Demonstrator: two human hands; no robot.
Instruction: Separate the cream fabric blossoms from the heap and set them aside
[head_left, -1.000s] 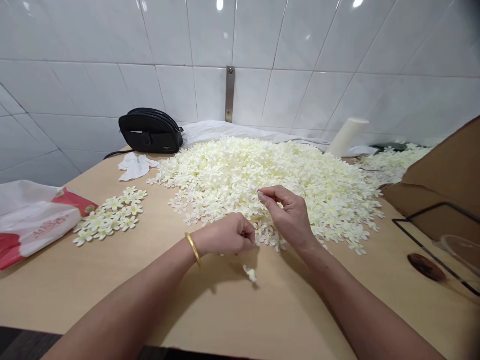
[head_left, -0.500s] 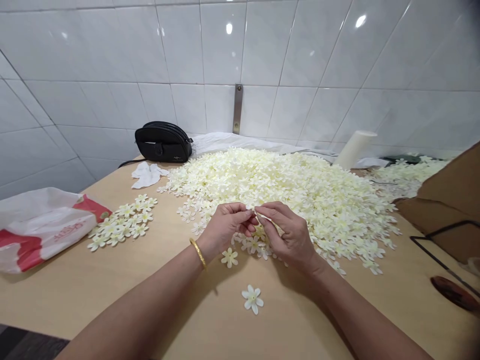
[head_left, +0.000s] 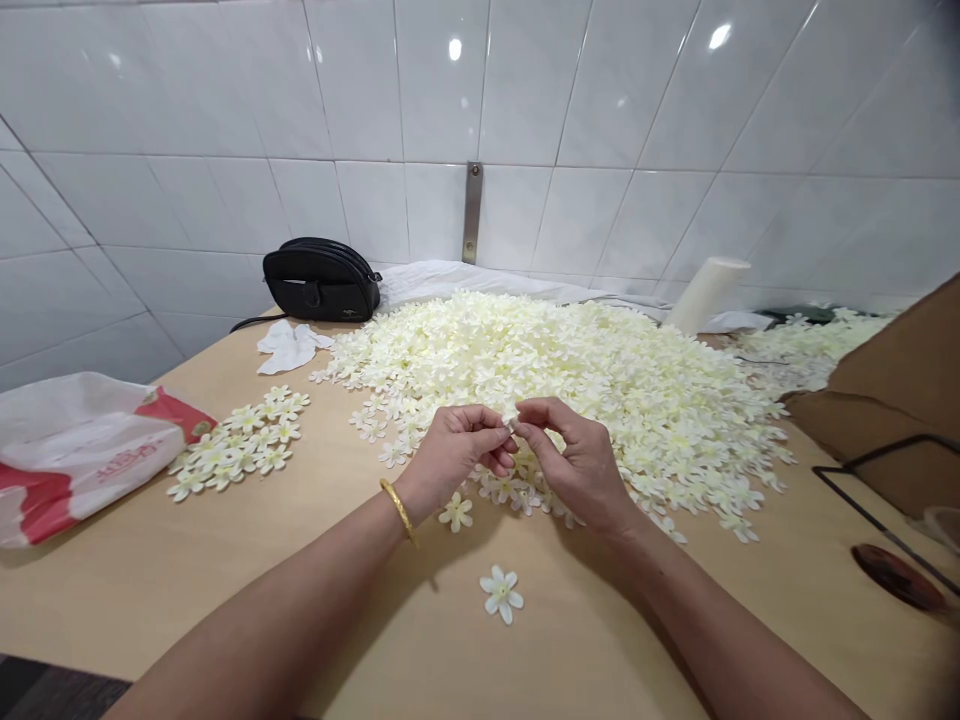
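Observation:
A large heap of cream fabric flowers (head_left: 570, 370) covers the middle of the tan table (head_left: 225, 590). At its near edge my left hand (head_left: 454, 455) and my right hand (head_left: 574, 460) meet fingertip to fingertip, both pinched on one small cream flower (head_left: 512, 419) held just above the heap. A gold bangle circles my left wrist. Two single flowers lie flat on the table: one (head_left: 457, 512) under my left hand, another (head_left: 502, 593) nearer to me.
A small sorted group of flowers (head_left: 240, 445) lies to the left beside a red-and-white plastic bag (head_left: 82, 445). At the back stand a black pouch (head_left: 321, 280), a crumpled tissue (head_left: 289, 345) and a white roll (head_left: 705, 295). Cardboard (head_left: 892, 380) and a black wire frame (head_left: 885, 500) sit right.
My left hand rose from the table to meet my right hand, and both now pinch one flower. Two flowers dropped onto the table below. The view tilted slightly.

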